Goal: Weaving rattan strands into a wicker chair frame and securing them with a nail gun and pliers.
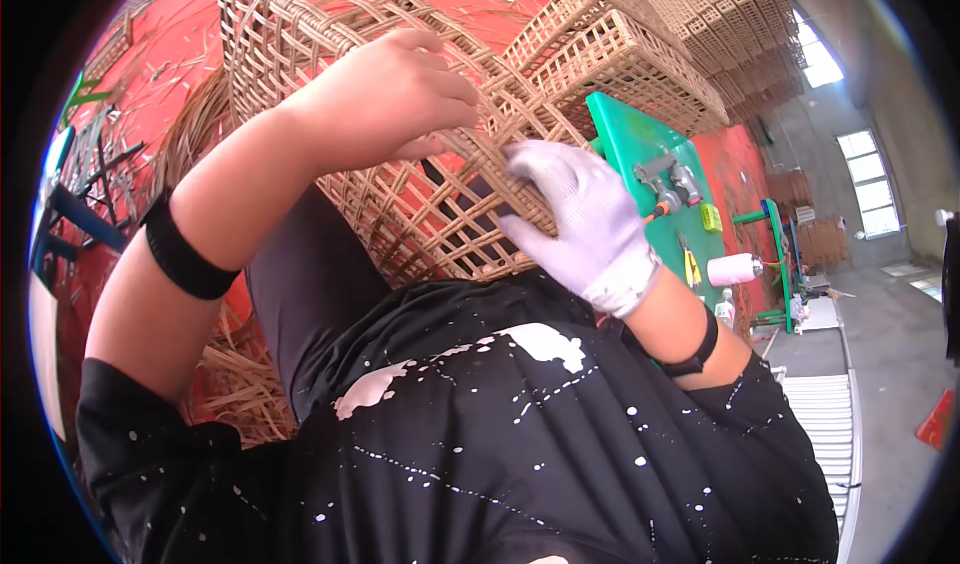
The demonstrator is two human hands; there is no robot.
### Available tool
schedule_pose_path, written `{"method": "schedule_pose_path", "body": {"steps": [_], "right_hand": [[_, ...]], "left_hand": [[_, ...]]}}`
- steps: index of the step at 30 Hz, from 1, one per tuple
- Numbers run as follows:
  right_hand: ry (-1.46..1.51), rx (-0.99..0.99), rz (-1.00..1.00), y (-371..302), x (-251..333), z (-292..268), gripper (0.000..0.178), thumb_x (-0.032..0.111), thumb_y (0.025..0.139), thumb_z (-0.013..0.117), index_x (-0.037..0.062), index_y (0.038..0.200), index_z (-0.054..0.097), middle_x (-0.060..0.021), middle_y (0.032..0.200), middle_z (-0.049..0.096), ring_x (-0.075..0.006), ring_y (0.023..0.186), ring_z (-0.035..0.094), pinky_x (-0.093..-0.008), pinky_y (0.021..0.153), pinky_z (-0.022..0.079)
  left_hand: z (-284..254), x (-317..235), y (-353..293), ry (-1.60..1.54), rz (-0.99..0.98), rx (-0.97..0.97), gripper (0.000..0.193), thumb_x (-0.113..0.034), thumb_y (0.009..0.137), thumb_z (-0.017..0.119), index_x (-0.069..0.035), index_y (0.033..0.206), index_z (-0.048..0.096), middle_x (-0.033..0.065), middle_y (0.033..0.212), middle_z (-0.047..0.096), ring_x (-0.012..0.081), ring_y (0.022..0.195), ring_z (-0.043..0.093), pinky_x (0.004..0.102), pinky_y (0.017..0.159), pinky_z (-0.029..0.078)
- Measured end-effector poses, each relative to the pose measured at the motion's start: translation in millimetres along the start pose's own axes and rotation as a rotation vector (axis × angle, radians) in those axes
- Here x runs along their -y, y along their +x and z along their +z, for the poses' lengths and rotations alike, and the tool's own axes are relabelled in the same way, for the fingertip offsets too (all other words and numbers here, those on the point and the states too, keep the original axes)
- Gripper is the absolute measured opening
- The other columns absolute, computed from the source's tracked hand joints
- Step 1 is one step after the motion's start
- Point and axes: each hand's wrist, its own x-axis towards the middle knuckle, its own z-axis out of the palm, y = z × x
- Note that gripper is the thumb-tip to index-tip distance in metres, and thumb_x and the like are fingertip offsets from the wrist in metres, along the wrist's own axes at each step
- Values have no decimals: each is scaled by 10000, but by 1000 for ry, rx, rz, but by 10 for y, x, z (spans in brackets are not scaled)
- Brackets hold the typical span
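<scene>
A large tan woven wicker basket (365, 209) lies tilted across my lap, its open lattice sides facing me. My left hand (405, 99), bare, is over the basket's near part with its fingers curled inward; whatever they pinch is hidden behind them. On my right hand (585, 209) is a pale lilac knit glove. That hand grips the basket's thick woven edge, thumb on the near side and fingers over the far side.
To the right, a green stool (640, 149) bears a grey and orange power tool (670, 184), a yellow box (711, 218) and a yellow cutter (691, 267). Wicker baskets (650, 74) are stacked beyond it. Loose strands (245, 384) litter the red floor at left.
</scene>
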Motion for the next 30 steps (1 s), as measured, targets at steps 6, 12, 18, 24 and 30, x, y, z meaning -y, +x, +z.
{"method": "schedule_pose_path", "body": {"steps": [6,12,18,24,30], "right_hand": [[-8,-121,88,-536,-67,-31,453,294,694,780,93,1040,567,-99,1079,567,-293,1001,558,-422,887,431],[-15,-179,87,-588,-7,33,476,304,681,784,106,1055,564,-90,1063,564,-288,986,553,-431,867,428],[-50,-162,76,-623,-26,86,452,302,693,750,102,1055,567,-88,1037,564,-287,985,548,-442,871,408],[-69,-145,136,-525,41,128,409,235,680,721,98,1022,544,-87,991,562,-292,953,540,-452,842,375],[-59,-232,155,-528,-3,238,403,200,659,721,100,993,520,-83,952,551,-295,933,533,-460,816,370]], "left_hand": [[12,-387,18,-51,-15,-114,439,-239,731,697,-100,1136,599,59,1219,585,257,1147,546,449,1051,360],[231,-617,94,-187,60,-174,397,-221,730,697,-68,1085,607,70,1137,600,243,1015,581,395,882,466],[201,-698,236,-173,78,-144,364,-203,714,701,-59,1041,631,58,1025,614,244,983,589,383,859,474],[388,-804,233,-55,53,-237,427,-208,668,711,-37,1051,630,55,1000,613,229,996,591,364,853,497],[519,-872,248,19,-14,-336,454,-238,645,724,-24,1035,637,65,1010,624,234,1009,598,363,862,502]]}}
